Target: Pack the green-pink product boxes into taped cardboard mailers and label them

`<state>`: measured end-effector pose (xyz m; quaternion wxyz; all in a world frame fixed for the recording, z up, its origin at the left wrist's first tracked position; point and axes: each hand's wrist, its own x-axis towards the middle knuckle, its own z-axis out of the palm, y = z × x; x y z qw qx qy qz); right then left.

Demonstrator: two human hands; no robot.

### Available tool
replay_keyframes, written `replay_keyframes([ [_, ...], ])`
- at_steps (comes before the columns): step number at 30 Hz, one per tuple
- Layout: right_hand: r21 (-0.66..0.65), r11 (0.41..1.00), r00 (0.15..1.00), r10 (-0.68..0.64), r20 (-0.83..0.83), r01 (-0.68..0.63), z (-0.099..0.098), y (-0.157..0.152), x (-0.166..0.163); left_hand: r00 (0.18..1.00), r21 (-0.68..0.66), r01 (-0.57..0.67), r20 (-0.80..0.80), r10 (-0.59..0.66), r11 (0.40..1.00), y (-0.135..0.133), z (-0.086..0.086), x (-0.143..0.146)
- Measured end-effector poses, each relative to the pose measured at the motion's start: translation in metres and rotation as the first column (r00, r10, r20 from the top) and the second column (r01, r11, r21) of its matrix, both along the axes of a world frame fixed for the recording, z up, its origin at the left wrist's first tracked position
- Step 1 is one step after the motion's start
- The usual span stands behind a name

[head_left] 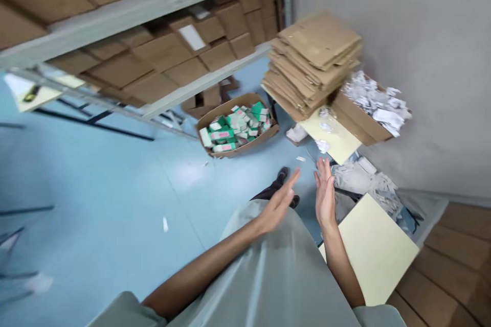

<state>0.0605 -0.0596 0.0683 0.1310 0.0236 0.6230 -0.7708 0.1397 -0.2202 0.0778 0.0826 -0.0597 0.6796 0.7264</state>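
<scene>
Left hand (278, 207) and right hand (325, 196) were raised, empty, fingers extended.
Just beyond the right fingertips, a crumpled white scrap (322, 146) lay at the edge of a pale surface (343, 148); an outward sweep could have knocked it off. Farther back, an uneven cardboard stack (314, 56) might have slid if bumped.

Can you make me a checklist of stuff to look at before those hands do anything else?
1. Left hand empty: ok, fingers stretched out.
2. Right hand empty: ok, held apart from the left.
3. Floor free of litter: not ok, a white scrap lies there.
4. Cardboard stack lined up neatly: not ok, its edges are uneven.
5. Oval carton standing open side up: ok, green-and-white boxes show inside.
6. Shelf boxes full: cannot tell, their insides are hidden.
</scene>
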Motion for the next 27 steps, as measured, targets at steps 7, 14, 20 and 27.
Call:
replay_keyframes([
  [7, 0.067, 0.909, 0.911, 0.409, 0.046, -0.412, -0.006, -0.133, 0.0, 0.77, 0.036, -0.636, 0.095, 0.631, 0.771, -0.113, -0.026, 0.029],
  [14, 0.188, 0.711, 0.736, 0.66, 0.152, -0.677, -0.042, -0.308, -0.033, 0.535, 0.048, -0.843, 0.179, 0.825, 0.536, -0.251, -0.062, 0.042],
  [20, 0.224, 0.664, 0.697, 0.643, 0.318, -0.714, -0.123, -0.447, -0.082, 0.399, -0.045, -0.903, 0.279, 0.874, 0.427, -0.395, -0.128, 0.037],
  [27, 0.229, 0.622, 0.59, 0.468, 0.658, -0.749, -0.282, -0.576, -0.138, 0.299, -0.207, -0.889, 0.416, 0.859, 0.41, -0.548, -0.309, -0.006],
])
